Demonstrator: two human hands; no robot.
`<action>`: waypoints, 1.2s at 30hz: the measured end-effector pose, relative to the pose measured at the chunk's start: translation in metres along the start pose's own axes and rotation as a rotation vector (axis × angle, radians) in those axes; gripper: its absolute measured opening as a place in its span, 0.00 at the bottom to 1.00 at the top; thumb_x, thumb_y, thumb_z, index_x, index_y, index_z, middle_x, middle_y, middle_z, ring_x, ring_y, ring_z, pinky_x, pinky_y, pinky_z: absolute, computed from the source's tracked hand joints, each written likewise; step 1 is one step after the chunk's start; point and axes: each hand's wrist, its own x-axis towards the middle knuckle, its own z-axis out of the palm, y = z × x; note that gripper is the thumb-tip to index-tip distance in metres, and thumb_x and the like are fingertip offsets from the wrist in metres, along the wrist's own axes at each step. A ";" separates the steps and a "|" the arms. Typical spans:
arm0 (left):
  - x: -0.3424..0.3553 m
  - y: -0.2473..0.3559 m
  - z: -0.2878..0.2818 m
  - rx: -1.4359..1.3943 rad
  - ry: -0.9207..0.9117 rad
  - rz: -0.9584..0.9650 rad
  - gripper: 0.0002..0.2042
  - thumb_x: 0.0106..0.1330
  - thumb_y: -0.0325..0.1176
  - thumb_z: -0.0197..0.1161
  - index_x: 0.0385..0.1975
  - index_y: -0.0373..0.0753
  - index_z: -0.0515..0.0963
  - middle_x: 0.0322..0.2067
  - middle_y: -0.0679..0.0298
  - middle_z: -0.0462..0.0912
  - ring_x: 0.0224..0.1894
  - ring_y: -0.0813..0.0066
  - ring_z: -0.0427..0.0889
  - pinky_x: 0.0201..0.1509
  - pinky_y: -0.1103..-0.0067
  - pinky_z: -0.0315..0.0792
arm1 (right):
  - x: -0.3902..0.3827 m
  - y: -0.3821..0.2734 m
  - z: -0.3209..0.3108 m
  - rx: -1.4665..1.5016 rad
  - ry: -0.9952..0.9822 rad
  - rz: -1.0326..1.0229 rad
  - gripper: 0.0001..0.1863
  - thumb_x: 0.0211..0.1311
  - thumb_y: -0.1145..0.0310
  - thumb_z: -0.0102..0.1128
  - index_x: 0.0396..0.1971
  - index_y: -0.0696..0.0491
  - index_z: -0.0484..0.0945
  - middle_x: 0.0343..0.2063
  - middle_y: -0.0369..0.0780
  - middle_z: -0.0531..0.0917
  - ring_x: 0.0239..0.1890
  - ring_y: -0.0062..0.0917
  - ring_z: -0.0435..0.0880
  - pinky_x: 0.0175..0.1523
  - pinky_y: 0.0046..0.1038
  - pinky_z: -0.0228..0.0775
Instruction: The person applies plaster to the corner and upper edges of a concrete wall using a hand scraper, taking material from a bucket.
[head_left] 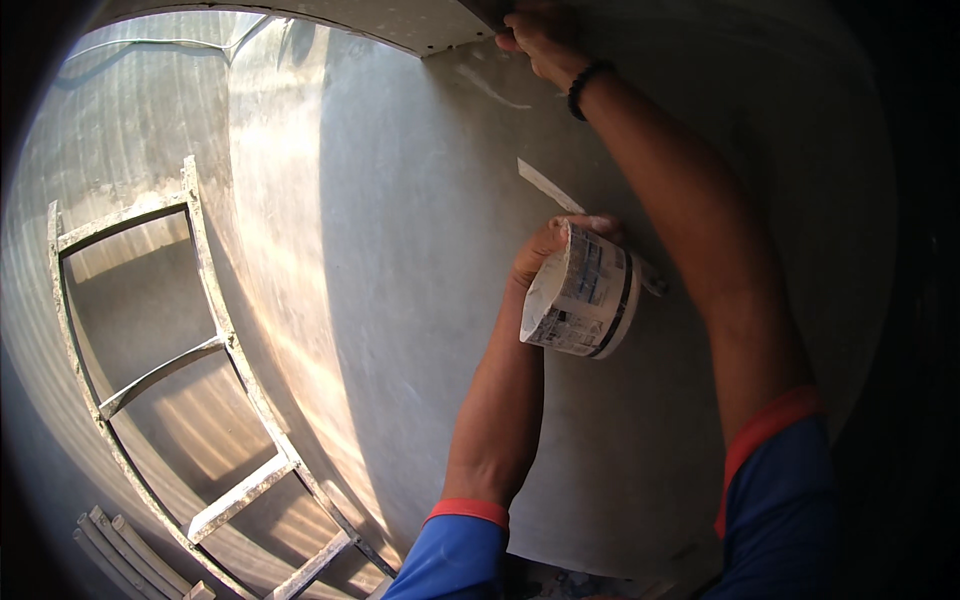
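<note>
My left hand (545, 246) is closed round a white plastic tub (590, 295), cut open and tilted, with dark print and a black band on its side. A thin pale flat strip (548, 185) sticks out beyond the fingers of that hand; I cannot make out what it belongs to. Raised high at the top, my right hand (548, 45) is closed on a dark flat tool (488, 12), mostly lost in shadow. This tool is at the corner of a pale overhead panel (400, 22) with small dark dots along its edge.
A smooth grey plastered wall (430, 300) fills the middle. On the left leans a ladder (215, 320) spattered with pale stains. Several pale pipes or poles (130, 550) lie at the lower left. A cable (150, 42) runs along the top left.
</note>
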 end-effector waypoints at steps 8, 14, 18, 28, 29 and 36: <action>-0.003 -0.003 -0.005 -0.029 -0.007 0.029 0.05 0.65 0.32 0.59 0.30 0.39 0.72 0.22 0.67 0.75 0.22 0.80 0.79 0.25 0.81 0.77 | -0.020 -0.028 -0.008 0.182 -0.090 -0.044 0.08 0.61 0.81 0.53 0.22 0.58 0.72 0.18 0.37 0.74 0.17 0.18 0.71 0.23 0.25 0.68; -0.001 0.000 0.001 -0.043 -0.028 -0.002 0.05 0.65 0.31 0.58 0.31 0.40 0.71 0.22 0.68 0.74 0.21 0.81 0.78 0.24 0.83 0.77 | -0.020 -0.015 -0.022 0.132 -0.012 0.229 0.06 0.65 0.79 0.52 0.37 0.67 0.75 0.28 0.44 0.80 0.27 0.28 0.83 0.30 0.27 0.82; -0.002 0.001 -0.002 -0.066 -0.038 -0.017 0.05 0.65 0.31 0.58 0.32 0.39 0.71 0.22 0.68 0.74 0.22 0.81 0.79 0.24 0.84 0.78 | -0.023 -0.014 0.001 0.303 0.024 0.341 0.08 0.67 0.78 0.51 0.39 0.69 0.73 0.31 0.46 0.80 0.28 0.30 0.83 0.34 0.27 0.83; -0.005 0.002 -0.024 0.067 -0.021 0.049 0.24 0.51 0.41 0.74 0.44 0.30 0.79 0.37 0.56 0.84 0.37 0.64 0.84 0.43 0.71 0.79 | -0.012 -0.017 0.026 0.731 0.225 0.454 0.07 0.69 0.77 0.47 0.34 0.65 0.72 0.24 0.39 0.74 0.18 0.27 0.71 0.35 0.32 0.82; -0.004 0.000 -0.026 0.089 -0.057 0.074 0.25 0.51 0.42 0.75 0.44 0.30 0.79 0.38 0.55 0.84 0.38 0.64 0.84 0.44 0.71 0.79 | -0.009 -0.012 0.026 0.720 0.208 0.444 0.06 0.68 0.78 0.47 0.39 0.62 0.73 0.31 0.41 0.76 0.26 0.29 0.75 0.34 0.31 0.81; 0.003 0.000 -0.062 0.085 -0.129 0.048 0.27 0.51 0.44 0.75 0.46 0.30 0.79 0.42 0.51 0.84 0.41 0.61 0.85 0.45 0.71 0.80 | -0.013 -0.015 0.029 0.605 -0.018 0.428 0.11 0.62 0.83 0.45 0.43 0.63 0.74 0.38 0.47 0.82 0.29 0.31 0.86 0.29 0.19 0.84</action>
